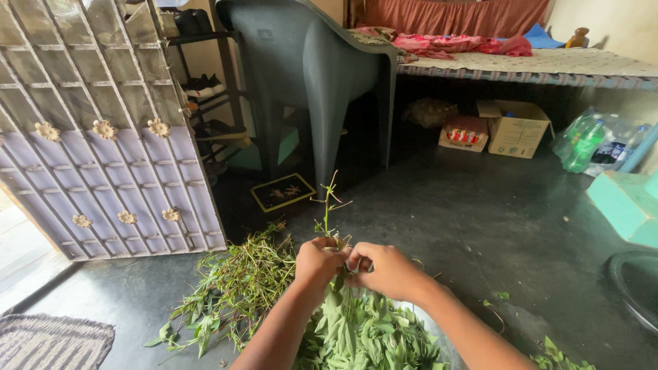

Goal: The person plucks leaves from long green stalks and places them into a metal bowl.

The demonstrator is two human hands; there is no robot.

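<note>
Head camera looks down at both hands meeting over the greens. My left hand (pixel 319 262) and right hand (pixel 385 269) are pressed close together, both pinched on 1 leafy stalk (pixel 327 218) that pokes straight up from between my knuckles, thin and mostly bare at the top. It looks feather-light and springy, a stem that bends before it snaps, so I judge a light fingertip grip is plenty. Best hold seems low on the stem, just above where the leaves start, because the tip is too wispy to take any pull. Leaves here look soft and easy to bruise, so no squeezing them hard.

Right under my wrists sits the heap of picked leaves (pixel 367 336), broad, green and loose. Off to the left of my left hand lies the pile of stripped stems (pixel 236 284), twiggy and tangled, on the dark floor (pixel 480 226). Ahead of my hands stands a grey plastic chair (pixel 308 75), and far left a lilac metal grille door (pixel 103 151).
</note>
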